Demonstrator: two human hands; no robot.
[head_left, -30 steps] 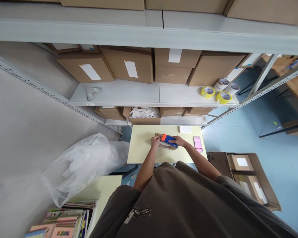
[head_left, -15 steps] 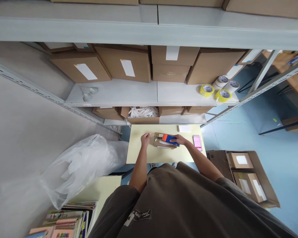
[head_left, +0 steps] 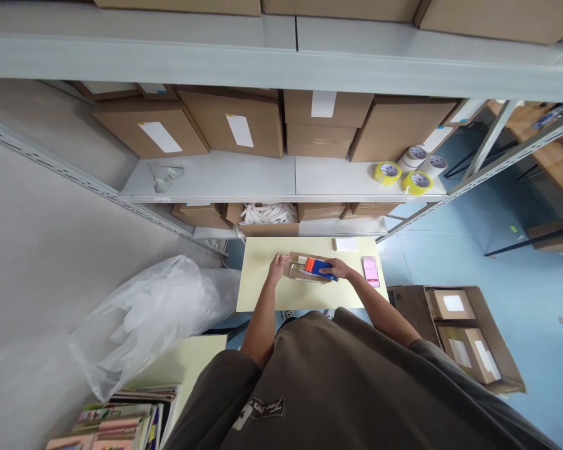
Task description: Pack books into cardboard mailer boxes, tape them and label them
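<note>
Fingers of the right hand (head_left: 338,269) close around a blue-and-orange tool (head_left: 323,269) over a small cardboard box (head_left: 295,272), just below frame centre; the left hand (head_left: 276,267) meets the box's left end, its grip unclear. Beneath lies a yellow table (head_left: 258,294).

Tally around my table (head_left: 258,290). At it: my two hands, left hand (head_left: 276,267) and right hand (head_left: 339,269). On or over it: one blue-and-orange tool (head_left: 323,269), one cardboard box (head_left: 294,272), one phone (head_left: 370,272), one white pad (head_left: 346,244). Beyond it, shelved: two yellow tape rolls (head_left: 385,182), at least two white rolls (head_left: 433,167). Left of it: one plastic bag (head_left: 164,319). Right: one open carton (head_left: 409,314).
</note>
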